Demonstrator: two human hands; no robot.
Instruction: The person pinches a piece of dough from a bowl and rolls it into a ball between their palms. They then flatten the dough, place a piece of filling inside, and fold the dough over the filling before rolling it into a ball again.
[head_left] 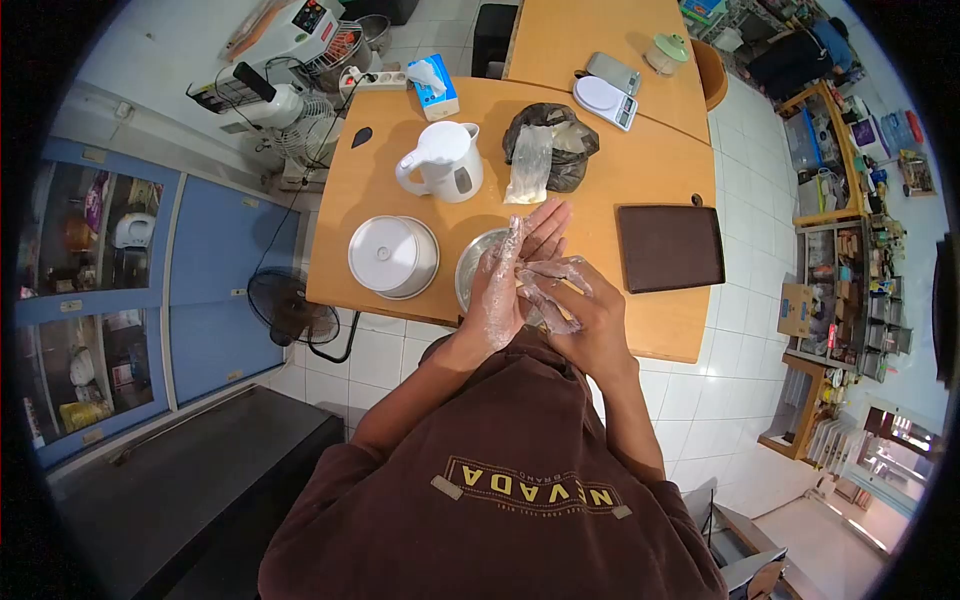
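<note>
Both of my hands are coated with white, floury dough and meet above a metal bowl (466,264) at the table's near edge. My left hand (503,283) is open, its fingers stretched away from me and its palm turned to the right. Against that palm rest the bent, spread fingers of my right hand (588,302). Nothing shows clearly between the two hands, though part of the left palm is hidden. Beyond them, a clear plastic bag with white powder (528,168) leans on a black plastic bag (572,172). The bowl is mostly covered by my hands.
Left of the bowl stand a white lidded tub (385,254) and a white electric kettle (447,163). A dark baking tray (670,248) lies to the right. Farther back are a kitchen scale (604,101), a tissue box (434,92), a power strip (375,80) and a green-lidded jar (666,54).
</note>
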